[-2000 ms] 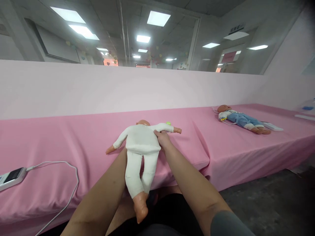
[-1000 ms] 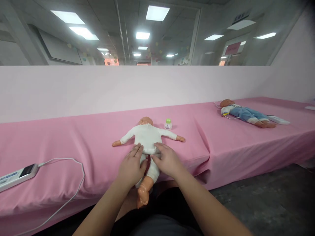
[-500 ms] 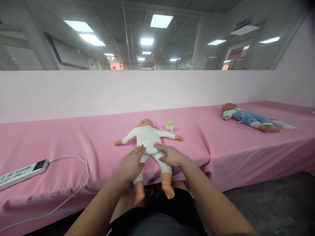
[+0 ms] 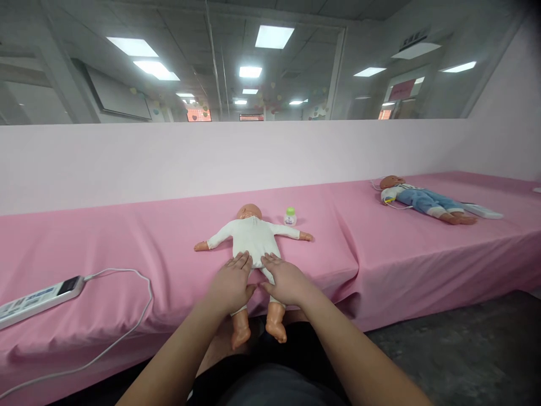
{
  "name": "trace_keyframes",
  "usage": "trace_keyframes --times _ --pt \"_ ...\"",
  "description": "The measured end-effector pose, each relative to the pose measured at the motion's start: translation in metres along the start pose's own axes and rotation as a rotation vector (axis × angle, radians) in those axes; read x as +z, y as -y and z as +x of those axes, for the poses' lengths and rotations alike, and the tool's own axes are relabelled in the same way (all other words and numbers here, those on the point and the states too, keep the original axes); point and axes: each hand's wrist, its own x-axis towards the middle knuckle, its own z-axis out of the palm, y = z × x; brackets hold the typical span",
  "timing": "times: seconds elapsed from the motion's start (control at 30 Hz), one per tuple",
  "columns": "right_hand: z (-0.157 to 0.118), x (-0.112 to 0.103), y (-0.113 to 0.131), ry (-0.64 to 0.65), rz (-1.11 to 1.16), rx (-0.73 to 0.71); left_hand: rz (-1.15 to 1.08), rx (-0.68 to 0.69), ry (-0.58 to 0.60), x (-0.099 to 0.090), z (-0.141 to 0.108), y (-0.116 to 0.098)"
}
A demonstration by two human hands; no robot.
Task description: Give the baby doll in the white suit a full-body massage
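Note:
A baby doll (image 4: 255, 237) in a white suit lies on the pink-covered bench (image 4: 169, 237), arms spread wide and bare feet past the front edge. My left hand (image 4: 232, 282) rests flat on its left-side hip and upper leg as I see it, fingers stretched out. On the other hip lies my right hand (image 4: 285, 279), palm down, also open. Both thumbs point inward between the doll's legs. Beside the doll's head stands a small clear bottle (image 4: 290, 217) with a green cap.
A second doll (image 4: 426, 201) in blue trousers lies at the right, with thin tubing and a white device (image 4: 484, 211) by its feet. At the left sits a white power strip-like device (image 4: 42, 300) with a cable (image 4: 147, 307). A wall with a window stands behind.
My right hand has slid inward and down from the doll's waist to its hip. The doll's right-side leg has moved inward, closer to the other one.

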Motion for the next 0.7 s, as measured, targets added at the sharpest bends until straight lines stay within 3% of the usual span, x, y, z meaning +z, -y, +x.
trace_keyframes --times 0.13,0.27,0.37,0.43,0.53,0.7 --pt "-0.003 -0.002 -0.001 -0.013 0.02 -0.021 -0.016 -0.047 0.013 -0.008 0.0 0.0" --pt "0.003 -0.019 0.003 -0.014 0.068 -0.063 -0.037 -0.073 -0.04 -0.027 0.003 0.006" --pt "0.015 -0.032 0.008 -0.059 0.054 -0.065 -0.023 -0.039 -0.087 -0.04 0.011 0.009" --pt "0.025 -0.034 0.011 -0.022 0.008 -0.056 -0.021 0.016 -0.08 -0.043 0.018 0.009" --pt "0.034 -0.027 0.01 0.055 -0.067 -0.019 -0.048 0.058 -0.01 -0.033 0.028 0.009" --pt "0.033 -0.01 0.001 0.014 -0.124 0.015 -0.162 -0.007 0.007 -0.005 0.032 0.015"
